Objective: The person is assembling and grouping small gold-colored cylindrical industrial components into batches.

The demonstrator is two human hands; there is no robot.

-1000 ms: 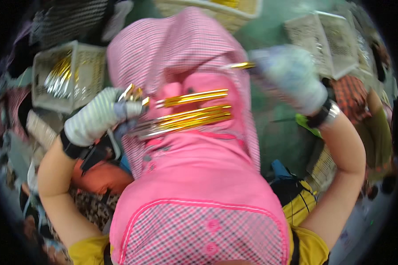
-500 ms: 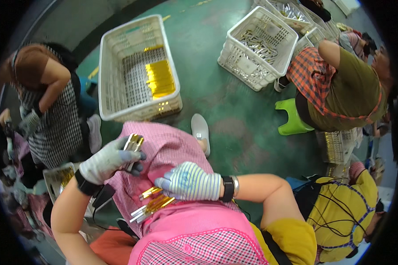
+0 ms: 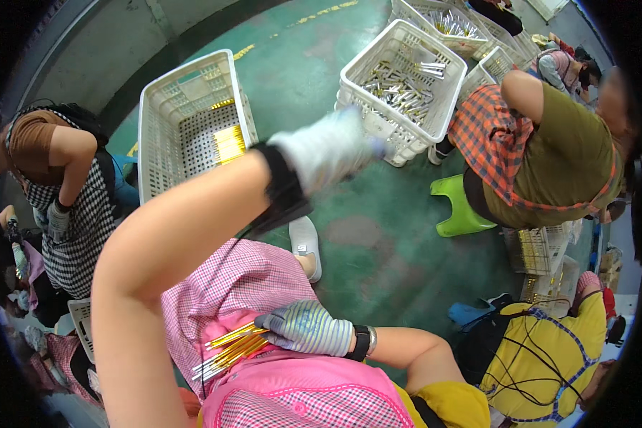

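Down on the lap, a bundle of thin gold-coloured metal rods [image 3: 234, 347] is seen lying across a pink checked apron [image 3: 264, 285], its ends fanned toward the lower left. The right hand [image 3: 307, 328], covered by a striped knit glove and banded at the wrist by a black watch, is laid flat beside the rods, with the fingers held together and pointed left, their tips touching the upper ends of the bundle; no closed grip on the rods can be made out. The left hand [image 3: 328, 148], in a white knit glove with a black wrist strap, is raised high above the lap and blurred, so that it cannot be told whether its fingers are apart or together, and nothing is seen held in it. Behind it, on the green painted floor [image 3: 378, 235], a white plastic lattice crate [image 3: 190, 121] holding a small stack of gold rods is set, and a second white crate [image 3: 404, 82] filled with silver and gold pieces is placed further right. A lime-green plastic stool [image 3: 461, 208] is occupied by a person in an olive shirt [image 3: 563, 143].
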